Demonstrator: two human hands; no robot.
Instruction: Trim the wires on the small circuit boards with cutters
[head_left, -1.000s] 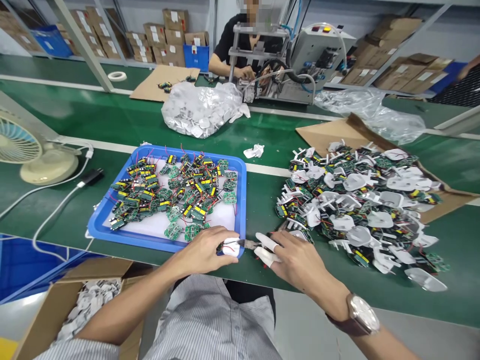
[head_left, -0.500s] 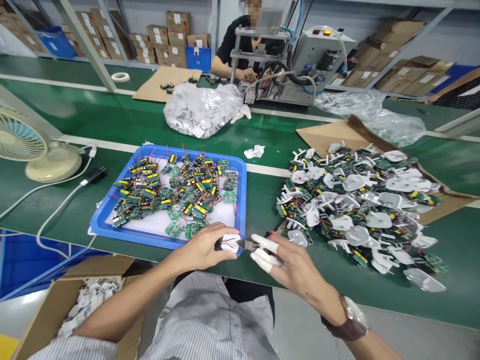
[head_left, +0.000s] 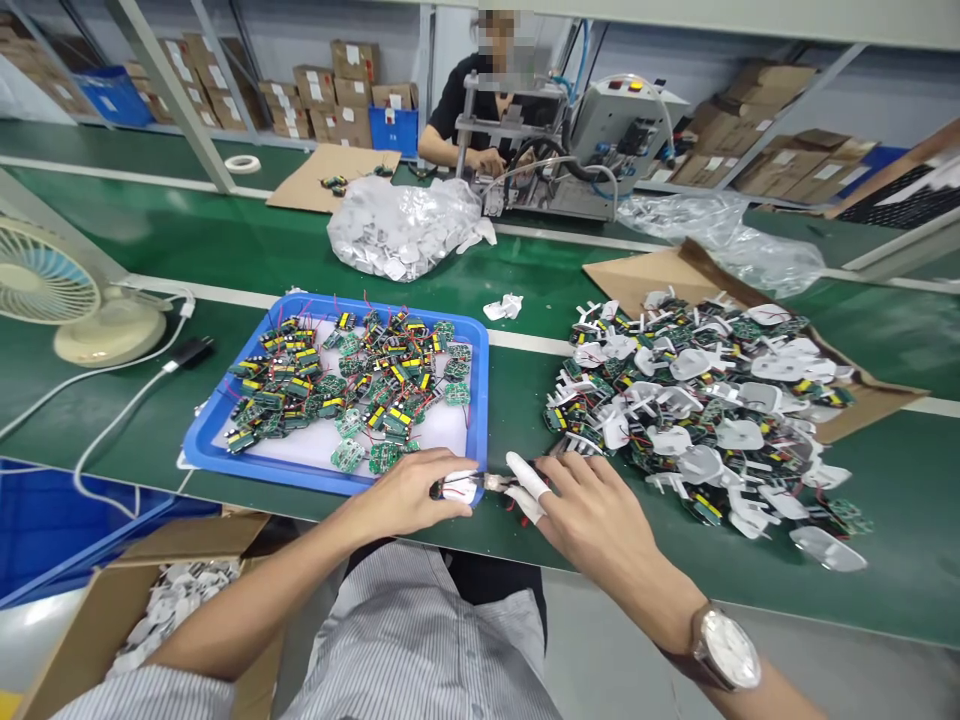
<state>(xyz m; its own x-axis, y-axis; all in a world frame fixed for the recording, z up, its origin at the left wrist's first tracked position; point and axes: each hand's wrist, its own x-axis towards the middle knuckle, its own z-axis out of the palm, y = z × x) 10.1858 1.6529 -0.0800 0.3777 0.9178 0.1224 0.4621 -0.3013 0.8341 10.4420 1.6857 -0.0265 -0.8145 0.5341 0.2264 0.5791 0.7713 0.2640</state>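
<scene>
My left hand (head_left: pixel 409 495), at the tray's front right corner, is closed on a white plastic plug piece (head_left: pixel 459 489) with a thin red wire on it. My right hand (head_left: pixel 600 510) has white covers on thumb and finger and grips a pair of red-handled pliers (head_left: pixel 493 482). Their metal jaws point left and meet the plug piece; most of the handles are hidden under my palm. Behind my left hand, the blue tray (head_left: pixel 484 400) holds many green circuit boards (head_left: pixel 397 370) with yellow parts. Right of it lies a heap of boards with white plug pieces (head_left: pixel 697 400).
A clear bag of white pieces (head_left: pixel 405 230) lies beyond the tray. Cardboard (head_left: pixel 885 400) lies under the heap. At left stand a fan (head_left: pixel 109 330) and a black plug with cable (head_left: pixel 191 350); below is a carton (head_left: pixel 82 620). Across the bench a person works at a machine (head_left: pixel 517 130).
My right hand has rolled palm down, turning the pliers so that their red handles now show under it. My left hand keeps its hold in nearly the same spot. The view has shifted slightly.
</scene>
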